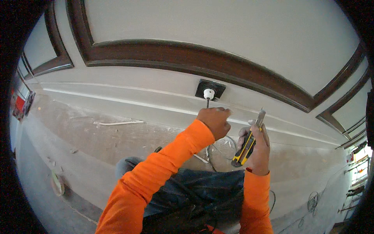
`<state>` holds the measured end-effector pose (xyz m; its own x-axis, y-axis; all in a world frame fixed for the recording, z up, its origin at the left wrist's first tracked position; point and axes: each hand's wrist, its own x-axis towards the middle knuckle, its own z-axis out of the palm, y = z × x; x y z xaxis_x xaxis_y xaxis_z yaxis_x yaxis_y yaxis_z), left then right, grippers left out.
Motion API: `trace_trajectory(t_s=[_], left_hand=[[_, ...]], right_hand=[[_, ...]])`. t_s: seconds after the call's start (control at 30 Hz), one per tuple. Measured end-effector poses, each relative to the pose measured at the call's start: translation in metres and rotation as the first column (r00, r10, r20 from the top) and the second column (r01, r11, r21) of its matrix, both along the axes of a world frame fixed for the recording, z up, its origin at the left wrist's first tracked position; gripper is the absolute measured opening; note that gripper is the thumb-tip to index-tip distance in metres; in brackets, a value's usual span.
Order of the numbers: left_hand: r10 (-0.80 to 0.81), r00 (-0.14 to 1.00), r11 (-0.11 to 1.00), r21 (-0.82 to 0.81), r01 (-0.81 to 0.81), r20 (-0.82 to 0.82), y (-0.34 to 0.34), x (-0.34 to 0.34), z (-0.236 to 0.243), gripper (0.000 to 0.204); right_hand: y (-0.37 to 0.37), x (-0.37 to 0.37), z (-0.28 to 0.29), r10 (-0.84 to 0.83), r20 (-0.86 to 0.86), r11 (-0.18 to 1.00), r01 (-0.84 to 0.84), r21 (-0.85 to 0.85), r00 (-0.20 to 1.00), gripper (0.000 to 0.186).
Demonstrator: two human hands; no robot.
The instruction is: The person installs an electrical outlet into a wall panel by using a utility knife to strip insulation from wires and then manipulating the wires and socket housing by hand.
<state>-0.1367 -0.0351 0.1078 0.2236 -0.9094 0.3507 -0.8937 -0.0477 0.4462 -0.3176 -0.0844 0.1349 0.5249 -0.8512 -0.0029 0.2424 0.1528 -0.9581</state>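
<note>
My left hand is closed on a thin dark cable just below a white round fitting. That fitting sits at the lower part of a black square plate low on the wall, and the cable runs from it down to my fingers. To the right, my right hand grips a yellow and black utility knife, held upright at a slant with its metal blade pointing up. The blade is apart from the cable and the wall. My left fingertips are partly hidden and slightly blurred.
Dark brown moulding frames the pale wall panels above a white baseboard. A white strip and scraps lie on the dusty floor. Loops of thin cable lie behind my hands, and another coil is at right.
</note>
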Motion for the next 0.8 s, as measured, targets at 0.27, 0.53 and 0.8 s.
trace_trajectory(t_s=[0.27, 0.53, 0.8], left_hand=[[-0.110, 0.883, 0.987, -0.156, 0.043, -0.456, 0.023, 0.027, -0.033, 0.017], [-0.213, 0.689, 0.965, -0.262, 0.035, -0.692, 0.017, 0.029, -0.045, 0.015], [-0.177, 0.813, 0.945, -0.327, -0.018, -0.555, 0.024, 0.035, -0.048, 0.019]], right_hand=[[-0.012, 0.046, 0.001, 0.286, -0.326, 0.927, -0.347, -0.146, 0.901, 0.025], [-0.057, 0.087, 0.034, -0.362, -0.647, 0.198, -0.623, -0.757, 0.671, 0.024], [-0.053, 0.131, 0.091, -0.603, -0.447, -0.484, -0.749, -0.452, 0.660, 0.022]])
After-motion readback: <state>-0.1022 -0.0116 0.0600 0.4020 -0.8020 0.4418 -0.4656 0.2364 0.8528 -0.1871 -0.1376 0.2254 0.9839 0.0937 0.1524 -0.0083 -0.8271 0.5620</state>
